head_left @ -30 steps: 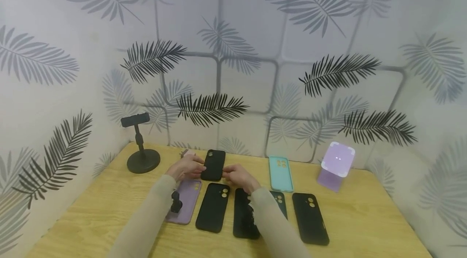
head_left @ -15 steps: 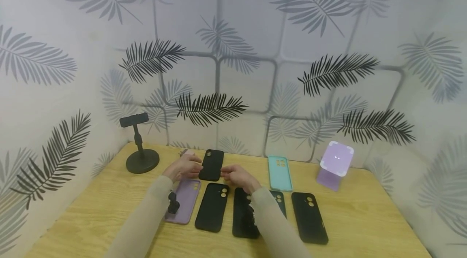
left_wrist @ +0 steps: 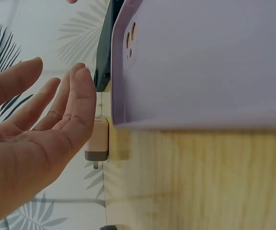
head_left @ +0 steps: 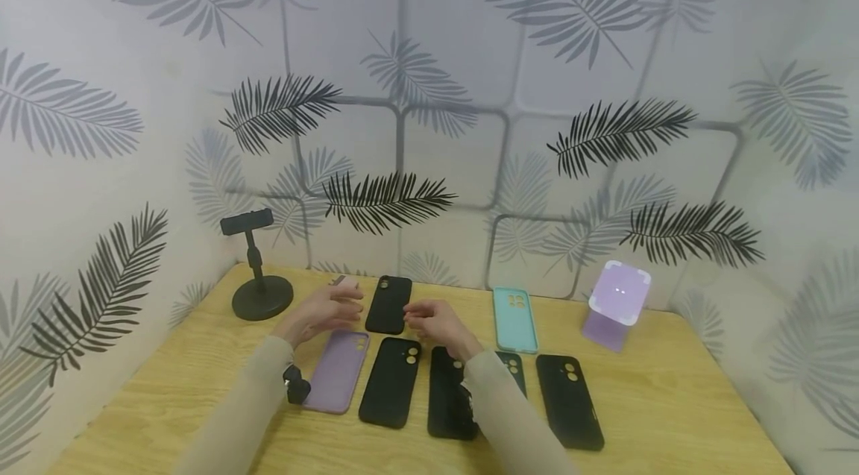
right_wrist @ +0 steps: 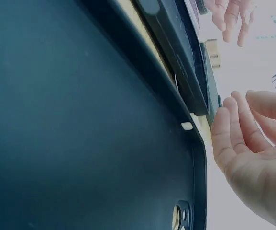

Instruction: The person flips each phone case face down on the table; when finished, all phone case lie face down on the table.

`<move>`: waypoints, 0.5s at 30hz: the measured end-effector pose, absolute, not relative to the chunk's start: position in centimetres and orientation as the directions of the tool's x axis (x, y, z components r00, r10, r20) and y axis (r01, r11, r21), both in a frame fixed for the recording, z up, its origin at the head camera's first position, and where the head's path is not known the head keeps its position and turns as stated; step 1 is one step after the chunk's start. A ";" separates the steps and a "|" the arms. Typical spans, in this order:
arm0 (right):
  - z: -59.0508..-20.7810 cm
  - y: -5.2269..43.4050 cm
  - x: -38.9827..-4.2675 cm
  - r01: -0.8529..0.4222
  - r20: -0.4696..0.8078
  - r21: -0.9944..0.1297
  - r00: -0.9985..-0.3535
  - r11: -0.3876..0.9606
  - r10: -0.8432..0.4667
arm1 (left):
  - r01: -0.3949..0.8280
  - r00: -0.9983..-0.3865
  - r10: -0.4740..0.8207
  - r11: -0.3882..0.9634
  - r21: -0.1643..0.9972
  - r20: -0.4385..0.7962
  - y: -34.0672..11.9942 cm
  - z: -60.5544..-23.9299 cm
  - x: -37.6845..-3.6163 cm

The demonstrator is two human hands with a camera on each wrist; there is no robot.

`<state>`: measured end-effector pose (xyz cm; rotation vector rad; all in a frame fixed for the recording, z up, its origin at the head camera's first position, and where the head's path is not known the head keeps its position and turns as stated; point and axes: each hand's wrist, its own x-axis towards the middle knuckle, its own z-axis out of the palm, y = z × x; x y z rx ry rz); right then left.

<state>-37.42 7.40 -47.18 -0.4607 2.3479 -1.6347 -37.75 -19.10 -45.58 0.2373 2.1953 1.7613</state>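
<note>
A black phone case [head_left: 389, 305] lies at the back of the table between my two hands. My left hand [head_left: 323, 312] hovers to its left with loosely bent fingers, holding nothing, above the far end of a lilac phone case [head_left: 338, 372]. In the left wrist view this hand [left_wrist: 47, 115] has thumb and fingers apart beside the lilac case. On the other side, my right hand [head_left: 439, 326] has its fingertips close by the case's right edge; the right wrist view shows that hand [right_wrist: 252, 139] with relaxed fingers and nothing in them.
In the front row lie more black cases [head_left: 391, 383] and a dark green case [head_left: 514, 370], partly behind the right forearm. A turquoise case [head_left: 515, 320] lies behind them. A black stand [head_left: 263, 297], a pink plug [left_wrist: 97, 139] and a lilac stand [head_left: 619, 294] stand near the wall.
My left hand has drawn away to the left from the back black case, uncovering more of the lilac case. The right hand has barely moved, and the back case lies almost where it was.
</note>
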 end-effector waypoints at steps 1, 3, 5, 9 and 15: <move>-47.1 7.3 -37.3 -0.118 -0.017 -0.942 -0.918 0.314 -0.397 | -0.060 -0.935 0.328 0.225 0.973 -0.133 -19.4 -45.6 -37.5; -47.0 7.1 -37.0 -0.119 -0.016 -0.948 -0.907 0.294 -0.420 | -0.051 -0.935 0.330 0.229 0.972 -0.127 -19.9 -45.6 -37.2; -46.8 6.8 -36.7 -0.114 -0.020 -0.956 -0.892 0.269 -0.452 | -0.045 -0.937 0.325 0.252 0.967 -0.129 -20.4 -45.5 -36.8; -46.7 6.3 -36.0 -0.105 -0.034 -0.966 -0.855 0.237 -0.517 | -0.041 -0.934 0.330 0.280 0.959 -0.136 -21.1 -45.4 -36.0; -46.5 5.1 -34.2 -0.091 -0.082 -0.963 -0.798 0.254 -0.597 | -0.024 -0.932 0.339 0.303 0.953 -0.131 -22.3 -45.7 -34.5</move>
